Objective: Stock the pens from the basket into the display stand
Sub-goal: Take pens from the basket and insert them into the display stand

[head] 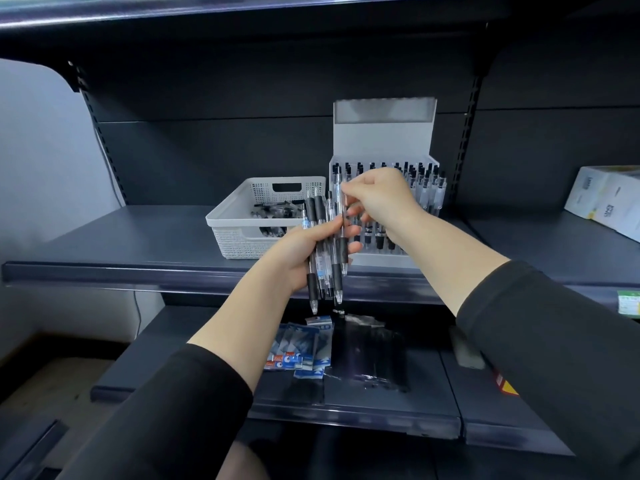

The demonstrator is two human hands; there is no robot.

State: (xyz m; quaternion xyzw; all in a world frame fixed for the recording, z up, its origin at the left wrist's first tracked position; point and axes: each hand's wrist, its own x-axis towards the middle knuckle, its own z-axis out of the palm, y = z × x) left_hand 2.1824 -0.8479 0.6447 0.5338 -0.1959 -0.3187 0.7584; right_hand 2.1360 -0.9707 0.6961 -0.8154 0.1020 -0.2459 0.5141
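Note:
My left hand (301,252) grips a bundle of several clear pens with black grips (320,216), held upright in front of the shelf edge. My right hand (377,199) pinches the top of one pen (343,233) at the right side of that bundle. Behind the hands stands the white display stand (382,140), with many pens upright in its rows and its lid flap raised. To its left sits the white perforated basket (239,216), with several pens lying in its bottom.
The dark shelf (138,237) carries the basket and stand; white boxes (606,199) lie at its far right. On the lower shelf lie blue-and-white packets (301,348) and clear-wrapped dark packs (374,355). A green label (628,303) sits on the shelf edge.

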